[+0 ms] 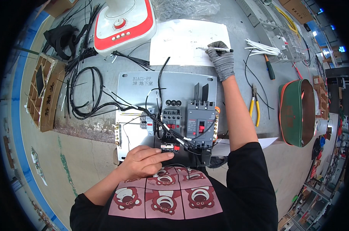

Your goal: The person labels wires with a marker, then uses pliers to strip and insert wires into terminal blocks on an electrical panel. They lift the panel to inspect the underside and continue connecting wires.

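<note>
My right hand (221, 63), in a grey knit glove, is closed around a black-and-white pen (227, 50). It rests over a white paper sheet (174, 42) with faint drawn lines, the pen's tip toward the left. My bare left hand (145, 159) has its fingers stretched out at the near edge of a grey metal mounting plate (136, 86). Its fingertips are just below a small relay with a red part (169, 147). On the plate stand a circuit breaker (201, 124), a contactor (171, 117) and a smaller module (146, 122), with black wires running across them.
Cutters with yellow handles (257, 109), a screwdriver (269, 69) and white cables (263, 48) lie to the right, near a green bin (296, 111). At the left are a black wire coil (82, 109) and a cardboard divider box (45, 92). A red-and-white fan base (122, 36) stands behind.
</note>
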Available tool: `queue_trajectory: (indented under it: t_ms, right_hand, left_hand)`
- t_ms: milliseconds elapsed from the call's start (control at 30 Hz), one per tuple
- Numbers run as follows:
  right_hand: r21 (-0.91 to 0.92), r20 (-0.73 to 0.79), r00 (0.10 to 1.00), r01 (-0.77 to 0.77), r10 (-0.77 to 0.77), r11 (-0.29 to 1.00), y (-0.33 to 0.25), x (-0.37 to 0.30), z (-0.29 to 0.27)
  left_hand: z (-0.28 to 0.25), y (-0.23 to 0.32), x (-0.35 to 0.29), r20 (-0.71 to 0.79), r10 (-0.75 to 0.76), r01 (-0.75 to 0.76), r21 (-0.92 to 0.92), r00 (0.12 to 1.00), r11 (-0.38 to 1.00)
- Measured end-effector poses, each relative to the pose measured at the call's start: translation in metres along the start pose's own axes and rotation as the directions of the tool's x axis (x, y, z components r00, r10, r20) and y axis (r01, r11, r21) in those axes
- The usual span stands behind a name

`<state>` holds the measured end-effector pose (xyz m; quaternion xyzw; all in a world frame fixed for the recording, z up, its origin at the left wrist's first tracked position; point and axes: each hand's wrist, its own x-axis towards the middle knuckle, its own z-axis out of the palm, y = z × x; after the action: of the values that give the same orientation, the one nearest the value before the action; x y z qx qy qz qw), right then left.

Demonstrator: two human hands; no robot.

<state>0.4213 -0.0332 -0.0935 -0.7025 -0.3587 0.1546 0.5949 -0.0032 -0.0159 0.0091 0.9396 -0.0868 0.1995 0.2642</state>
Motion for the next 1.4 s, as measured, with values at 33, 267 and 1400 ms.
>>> queue_trajectory:
  t_ms: [33,267,1400]
  right_hand:
    - [-0.016,0.017,1.000,0.005,-0.005,1.000,-0.001,0.000,-0.001]
    - [-0.067,0.033,0.999,0.016,-0.013,0.998,-0.002,0.000,-0.001]
    - [0.075,0.025,1.000,-0.003,0.001,0.997,0.025,0.012,-0.013]
  left_hand:
    - [0.000,0.000,0.000,-0.002,0.003,-0.003,0.001,1.000,1.000]
    - [0.001,-0.001,0.001,-0.016,0.006,-0.006,0.001,1.000,1.000]
    - [-0.010,0.011,0.008,0.029,0.024,-0.027,0.076,0.999,0.997]
